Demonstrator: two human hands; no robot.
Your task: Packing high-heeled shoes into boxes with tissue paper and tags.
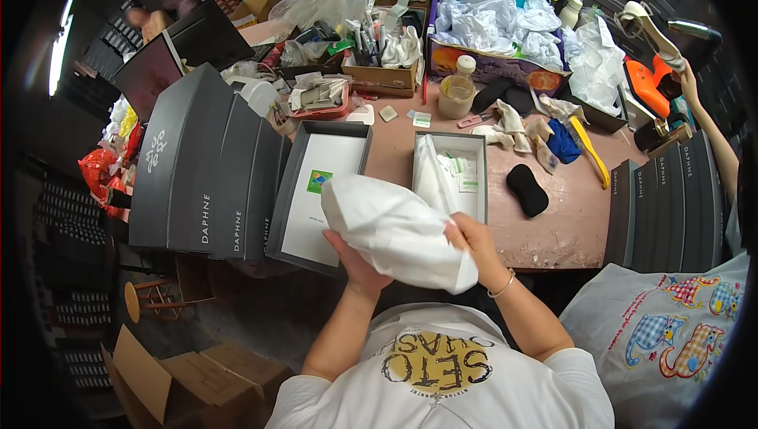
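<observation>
Between my hands hangs a white wrapped bundle (399,233), held above the table's front edge. What is inside the wrapping is hidden. My left hand (357,262) supports it from below on the left, its fingers partly behind it. With thumb and fingers closed, my right hand (474,246) grips the wrapping at its right end. Just beyond the bundle stands an open grey box (482,172); a white wrapped item (429,178) and small white-and-green packets (464,172) lie in it. To the left, a grey box lid or tray (316,143) has a white inside with a green label.
Dark shoe boxes (207,168) stand in a row at the left, more boxes (671,200) at the right. A black pad (527,191), yellow-handled brush (591,153), cloths and a jar (456,93) lie beyond. At the right, another person's hand (685,78) holds a light-coloured shoe (657,34).
</observation>
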